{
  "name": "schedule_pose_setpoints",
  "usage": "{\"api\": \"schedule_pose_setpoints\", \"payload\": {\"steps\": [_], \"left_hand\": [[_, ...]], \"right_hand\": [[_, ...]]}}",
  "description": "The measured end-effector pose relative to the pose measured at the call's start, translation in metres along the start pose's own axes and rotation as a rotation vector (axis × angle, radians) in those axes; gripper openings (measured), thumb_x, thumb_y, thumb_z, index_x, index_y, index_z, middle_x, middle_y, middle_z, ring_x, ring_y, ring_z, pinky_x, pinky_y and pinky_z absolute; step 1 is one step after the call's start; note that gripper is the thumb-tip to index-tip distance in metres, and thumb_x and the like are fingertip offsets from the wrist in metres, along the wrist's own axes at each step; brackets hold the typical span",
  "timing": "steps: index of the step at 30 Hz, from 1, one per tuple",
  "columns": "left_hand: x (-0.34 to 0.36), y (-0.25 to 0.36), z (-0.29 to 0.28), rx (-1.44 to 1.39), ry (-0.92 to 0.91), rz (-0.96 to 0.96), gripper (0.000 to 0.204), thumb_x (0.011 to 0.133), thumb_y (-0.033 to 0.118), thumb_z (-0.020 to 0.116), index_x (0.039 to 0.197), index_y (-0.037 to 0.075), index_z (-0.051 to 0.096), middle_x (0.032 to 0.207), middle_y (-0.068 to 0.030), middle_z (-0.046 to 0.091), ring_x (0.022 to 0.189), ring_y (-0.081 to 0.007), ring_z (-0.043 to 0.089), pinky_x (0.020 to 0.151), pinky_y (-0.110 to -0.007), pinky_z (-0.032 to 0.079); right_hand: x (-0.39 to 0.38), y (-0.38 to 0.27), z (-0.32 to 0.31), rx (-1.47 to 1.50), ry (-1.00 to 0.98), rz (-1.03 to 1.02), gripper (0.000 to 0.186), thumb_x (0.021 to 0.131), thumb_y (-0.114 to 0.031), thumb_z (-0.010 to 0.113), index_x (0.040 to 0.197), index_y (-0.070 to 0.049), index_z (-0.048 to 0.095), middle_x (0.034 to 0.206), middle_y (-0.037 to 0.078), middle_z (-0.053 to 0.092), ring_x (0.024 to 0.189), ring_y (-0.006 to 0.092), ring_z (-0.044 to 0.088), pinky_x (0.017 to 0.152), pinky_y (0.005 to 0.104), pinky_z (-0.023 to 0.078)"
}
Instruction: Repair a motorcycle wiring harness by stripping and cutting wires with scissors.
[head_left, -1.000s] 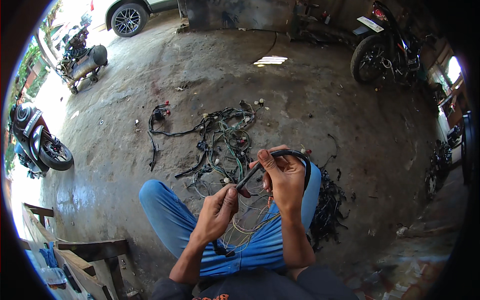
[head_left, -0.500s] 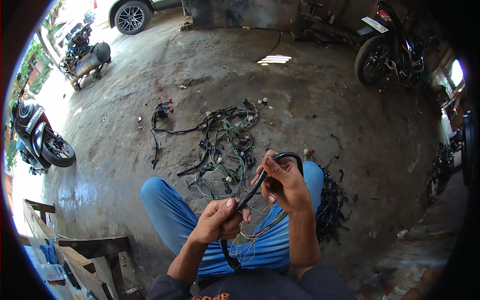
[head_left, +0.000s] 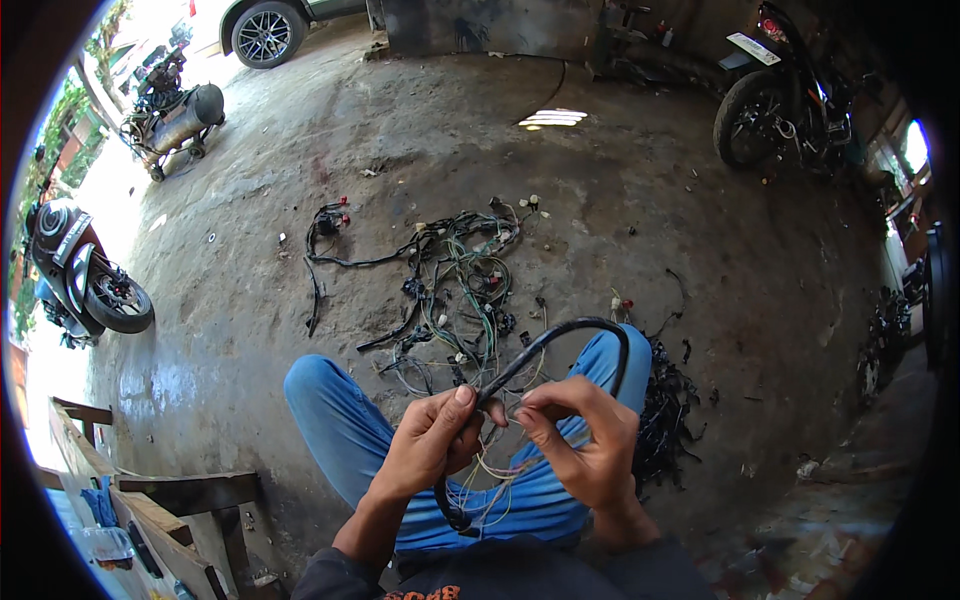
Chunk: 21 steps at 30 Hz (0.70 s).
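Observation:
A black-wrapped wiring harness (head_left: 540, 345) arcs up between my knees, and its right side bends down past my right knee. My left hand (head_left: 433, 440) is closed round its left stretch, thumb on top. Below that grip the sleeve runs down to my lap, where thin loose wires (head_left: 490, 490) spread out. My right hand (head_left: 583, 440) is off the sleeve, inside the arc, with thumb and forefinger pinched near the left fingertips. What the pinch holds is too small to make out.
On the floor ahead lies a tangled wiring loom (head_left: 460, 270) with connectors. Black scraps (head_left: 668, 415) are heaped beside my right knee. A wooden bench (head_left: 150, 500) stands at lower left. Motorcycles (head_left: 100, 285) (head_left: 770, 110), a compressor (head_left: 180, 120) and a car wheel (head_left: 268, 35) stand farther off.
My right hand has let go of the harness's upper bend and moved down toward the left hand. The freed bend has sprung into a wider arc. My left hand keeps its hold.

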<state>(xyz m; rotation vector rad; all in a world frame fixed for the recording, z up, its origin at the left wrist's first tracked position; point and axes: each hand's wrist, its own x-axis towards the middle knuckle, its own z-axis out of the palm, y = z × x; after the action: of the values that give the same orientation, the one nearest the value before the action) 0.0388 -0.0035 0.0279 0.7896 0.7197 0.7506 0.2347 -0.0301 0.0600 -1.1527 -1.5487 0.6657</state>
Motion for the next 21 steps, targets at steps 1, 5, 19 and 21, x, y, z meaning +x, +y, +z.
{"api": "schedule_pose_setpoints", "payload": {"steps": [1,5,19,21], "left_hand": [[-0.002,0.002,0.002,-0.003,0.000,0.000,0.049,0.111,0.037,0.039,0.107,-0.005,0.063,0.056,0.0071,0.035,0.043,-0.0024,0.029,0.042,-0.023,0.021],[-0.009,0.009,0.013,0.255,0.104,0.061,0.049,0.111,0.037,0.039,0.108,-0.002,0.068,0.058,0.0082,0.038,0.049,-0.0013,0.032,0.047,-0.022,0.025],[-0.017,0.012,0.032,0.542,0.191,0.213,0.046,0.111,0.034,0.042,0.103,-0.002,0.069,0.059,0.0086,0.041,0.053,-0.0007,0.035,0.049,-0.022,0.027],[-0.016,0.014,0.035,0.601,0.207,0.201,0.046,0.111,0.035,0.042,0.103,-0.002,0.069,0.060,0.0085,0.042,0.054,-0.0010,0.035,0.049,-0.022,0.028]], "right_hand": [[0.000,0.003,0.000,-0.012,0.058,-0.096,0.027,0.083,0.000,0.079,0.109,-0.004,0.072,0.091,0.008,0.069,0.071,0.0141,0.069,0.061,0.0263,0.056],[0.009,0.007,-0.004,-0.222,0.058,-0.240,0.040,0.078,0.001,0.080,0.114,-0.016,0.078,0.095,0.002,0.053,0.065,0.0091,0.058,0.055,0.0229,0.050],[0.015,0.016,-0.004,-0.351,0.001,-0.388,0.041,0.068,0.003,0.079,0.104,-0.016,0.078,0.093,0.003,0.046,0.075,0.0139,0.049,0.058,0.0264,0.044],[0.013,0.016,-0.004,-0.341,-0.020,-0.328,0.041,0.067,0.004,0.078,0.104,-0.015,0.077,0.093,0.003,0.046,0.075,0.0149,0.048,0.060,0.0279,0.044]]}}
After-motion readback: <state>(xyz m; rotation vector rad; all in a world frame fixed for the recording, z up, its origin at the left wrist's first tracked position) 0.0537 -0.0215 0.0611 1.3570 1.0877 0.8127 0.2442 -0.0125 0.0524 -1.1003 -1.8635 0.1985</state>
